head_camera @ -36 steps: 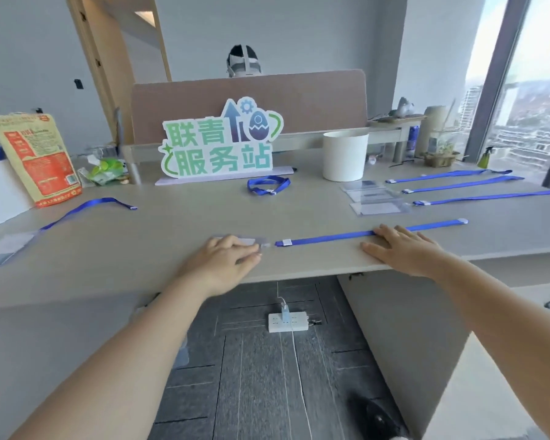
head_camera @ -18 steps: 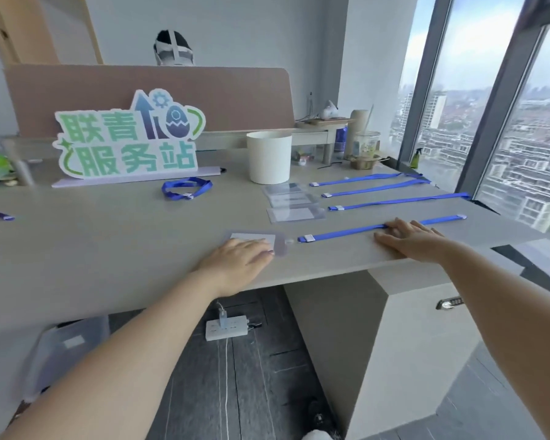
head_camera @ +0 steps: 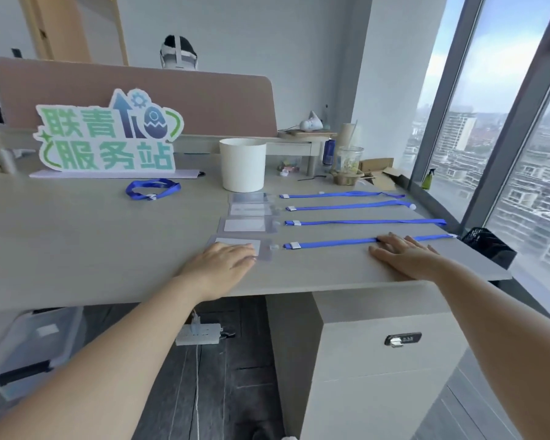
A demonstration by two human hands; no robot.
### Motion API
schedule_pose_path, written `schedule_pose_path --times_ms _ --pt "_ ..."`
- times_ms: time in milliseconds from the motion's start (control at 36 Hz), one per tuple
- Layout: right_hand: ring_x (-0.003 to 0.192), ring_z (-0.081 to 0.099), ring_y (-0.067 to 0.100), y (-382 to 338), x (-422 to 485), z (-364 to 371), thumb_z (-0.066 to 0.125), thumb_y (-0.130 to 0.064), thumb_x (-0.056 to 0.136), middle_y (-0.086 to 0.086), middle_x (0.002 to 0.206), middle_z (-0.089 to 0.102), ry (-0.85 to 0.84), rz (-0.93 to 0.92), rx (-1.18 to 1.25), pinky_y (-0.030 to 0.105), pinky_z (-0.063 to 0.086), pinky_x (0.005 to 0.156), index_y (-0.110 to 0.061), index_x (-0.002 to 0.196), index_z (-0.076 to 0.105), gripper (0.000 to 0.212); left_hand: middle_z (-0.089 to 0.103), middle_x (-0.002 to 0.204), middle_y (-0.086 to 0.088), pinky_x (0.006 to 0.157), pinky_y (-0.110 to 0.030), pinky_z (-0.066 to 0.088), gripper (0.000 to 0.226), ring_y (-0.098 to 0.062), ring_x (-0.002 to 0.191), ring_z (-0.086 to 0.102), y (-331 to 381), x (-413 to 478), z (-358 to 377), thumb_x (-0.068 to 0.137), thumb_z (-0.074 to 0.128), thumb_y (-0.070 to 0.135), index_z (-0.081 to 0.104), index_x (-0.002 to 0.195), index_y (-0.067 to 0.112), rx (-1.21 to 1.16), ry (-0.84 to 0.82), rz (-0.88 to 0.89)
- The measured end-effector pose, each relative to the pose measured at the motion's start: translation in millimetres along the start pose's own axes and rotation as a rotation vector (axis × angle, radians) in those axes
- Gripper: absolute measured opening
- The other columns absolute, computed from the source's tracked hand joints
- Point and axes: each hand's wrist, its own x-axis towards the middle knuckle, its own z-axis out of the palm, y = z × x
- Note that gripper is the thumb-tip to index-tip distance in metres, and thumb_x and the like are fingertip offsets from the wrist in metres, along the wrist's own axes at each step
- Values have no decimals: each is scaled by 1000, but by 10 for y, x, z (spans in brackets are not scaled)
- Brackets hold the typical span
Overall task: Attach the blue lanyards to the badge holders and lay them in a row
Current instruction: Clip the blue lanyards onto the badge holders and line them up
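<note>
**Fourth set being laid in the row.** The nearest badge holder lies flat near the front edge of the surface. Its clip end meets the nearest blue lanyard, which runs straight out to the right. The join is too small to confirm, but the two appear linked.

The left hand rests flat on the holder, its fingers straight and close together, pressing rather than gripping. The right hand lies flat on the strap farther along, with its fingers extended and slightly spread, holding nothing.

Behind this set, three more holders are each paired with a straightened lanyard, and they form parallel lines toward a white bucket.

Progress is judged well advanced: three sets are placed, and the fourth is being squared up and flattened. One coiled lanyard lies apart to the left, in front of a green sign, with no holder visible beside it. It seems to be the remaining work, if a holder for it exists out of view.
</note>
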Motion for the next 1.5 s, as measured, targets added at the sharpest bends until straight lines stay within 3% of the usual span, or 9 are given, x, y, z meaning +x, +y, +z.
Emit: schedule_pose_path --times_ms 194,528,889,1139,1278,1417,1500 --pt "147 -1 12 150 99 -50 19 -81 78 -19 157 3 -10 -45 -7 46 -1 118 -46 145 14 75 33 147 24 113 -34 22 44 -10 138 25 221 50 34 98 21 48 40 137 39 -26 12 -78" --pt "146 2 12 245 205 -91 18 -82 78 -21 157 6 9 -112 -15 46 1 117 -50 144 13 74 19 152 27 116 -32 15 51 -2 141 14 237 118 106 97 17 55 24 146 43 70 6 -128" --pt "147 0 12 244 215 -64 17 -82 78 -19 157 3 20 -104 -25 46 1 117 -50 144 9 74 4 150 35 118 -35 5 47 -4 144 2 192 101 122 96 11 56 13 143 54 124 -23 -137" --pt "147 1 14 253 237 -38 15 -79 80 -17 158 3 36 -102 -30 46 1 117 -49 145 8 72 -2 153 31 118 -34 2 49 -2 144 -4 186 88 128 97 10 54 5 145 51 113 -16 -136" --pt "147 2 15 253 217 -10 20 -76 84 -14 158 5 111 -117 -11 45 1 117 -45 146 11 70 0 155 26 117 -31 1 50 -2 144 -2 210 66 118 98 13 52 8 148 45 103 42 -134" --pt "147 3 14 158 180 -75 26 -65 90 -11 159 4 281 -163 -109 44 1 119 -39 148 14 65 13 157 16 119 -32 7 52 -8 145 10 135 21 8 99 22 50 23 148 34 -13 214 -107" --pt "147 7 16 -190 184 -105 27 -59 94 -7 159 10 341 -195 -32 45 5 119 -32 148 18 61 22 156 11 118 -34 13 53 -12 144 18 -69 -45 -175 99 27 49 27 147 29 -42 304 -131"
